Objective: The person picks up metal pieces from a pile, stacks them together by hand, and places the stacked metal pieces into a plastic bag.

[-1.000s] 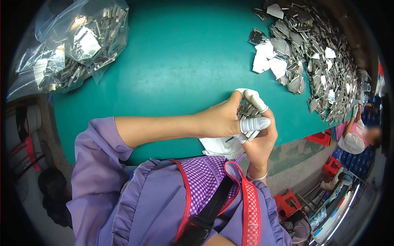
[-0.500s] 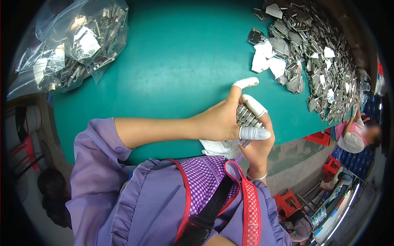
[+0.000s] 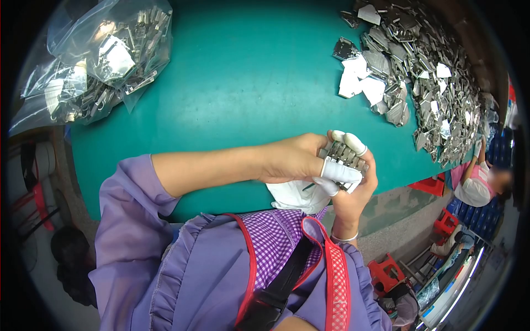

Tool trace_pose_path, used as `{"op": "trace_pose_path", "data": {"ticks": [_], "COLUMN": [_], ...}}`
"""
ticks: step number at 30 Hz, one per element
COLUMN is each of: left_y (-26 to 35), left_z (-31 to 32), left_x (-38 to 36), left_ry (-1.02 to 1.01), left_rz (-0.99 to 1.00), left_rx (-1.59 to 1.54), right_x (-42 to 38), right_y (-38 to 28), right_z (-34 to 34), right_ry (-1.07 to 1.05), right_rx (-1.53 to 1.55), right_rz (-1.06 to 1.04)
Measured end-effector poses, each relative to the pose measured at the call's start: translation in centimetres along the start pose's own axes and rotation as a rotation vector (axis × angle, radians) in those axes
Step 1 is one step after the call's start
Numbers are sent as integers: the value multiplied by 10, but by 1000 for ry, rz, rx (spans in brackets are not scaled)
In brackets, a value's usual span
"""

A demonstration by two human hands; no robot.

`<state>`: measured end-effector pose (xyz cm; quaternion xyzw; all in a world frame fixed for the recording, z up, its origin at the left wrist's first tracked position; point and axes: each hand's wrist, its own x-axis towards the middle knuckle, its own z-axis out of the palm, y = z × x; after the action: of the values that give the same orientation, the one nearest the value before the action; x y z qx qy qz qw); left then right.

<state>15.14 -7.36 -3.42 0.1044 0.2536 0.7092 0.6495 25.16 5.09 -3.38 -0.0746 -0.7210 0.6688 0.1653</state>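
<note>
Several small silver metal plates (image 3: 348, 158), stacked together with notched edges facing up, are held between my two hands above the near edge of the green table. My left hand (image 3: 295, 159) reaches in from the left and is closed on them, its white-covered thumb lying across the near side. From the right, my right hand (image 3: 360, 196) is wrapped round the same plates, with white finger cots on its thumb and a finger. The undersides of the plates are hidden by the hands. A crumpled white cloth (image 3: 292, 196) lies just under my left hand.
A clear plastic bag (image 3: 118, 60) full of metal parts sits at the far left of the green table (image 3: 221, 83). At the right spreads a large heap of similar metal parts (image 3: 436, 94). Beyond it is another person (image 3: 475, 182), near red stools (image 3: 386, 273).
My left index finger has come down from its raised position onto the plates. The plates have turned and risen slightly, and both hands are closer round them.
</note>
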Motion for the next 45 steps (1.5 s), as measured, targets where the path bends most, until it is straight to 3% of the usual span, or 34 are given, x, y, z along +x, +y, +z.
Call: {"op": "trace_pose_path", "data": {"ticks": [10,16,18,20,22,23,25,26,29,31,33,34,35,37,41,43,44,45], "left_y": [2,0,-3,-2,-3,-4,0,-4,12,17,12,9,6,19,84,114,131,136], "left_z": [-6,3,0,1,0,2,1,-3,2,1,-11,-14,-17,-6,23,34,45,48], "left_x": [0,-1,-3,-3,-3,-2,-5,-1,-5,-10,-5,0,4,0,-47,-88,-95,-113], "left_ry": [10,45,-25,-9,112,114,202,228,195,98,14,-18,-53,50,222,431,558,829], "left_rz": [-83,-56,18,4,59,118,350,616,962,1098,1061,1123,1183,1081,955,1152,1471,1688], "left_rx": [187,-42,137,108,208,158,630,834,1127,1245,1250,1430,1612,1630,2010,2108,2016,1830], "right_x": [2,5,6,3,4,6,9,11,8,-4,-10,-9,-9,-2,21,27,30,33], "right_y": [-4,0,-2,0,-4,-9,-22,-30,-24,-11,-5,-2,-2,-8,-29,-27,-29,-30], "right_z": [-2,-3,-5,-7,-5,-3,8,7,-5,-15,-11,-17,-11,-1,4,4,3,2], "right_ry": [-98,-146,-192,-194,-198,-200,-37,7,30,-116,-148,-215,-157,-71,-191,-218,-224,-232], "right_rx": [-63,-81,-126,-129,-82,-32,211,173,264,404,471,328,391,397,397,419,442,457], "right_rz": [-23,-105,-82,-31,9,0,165,231,424,485,369,393,435,451,371,327,343,367]}}
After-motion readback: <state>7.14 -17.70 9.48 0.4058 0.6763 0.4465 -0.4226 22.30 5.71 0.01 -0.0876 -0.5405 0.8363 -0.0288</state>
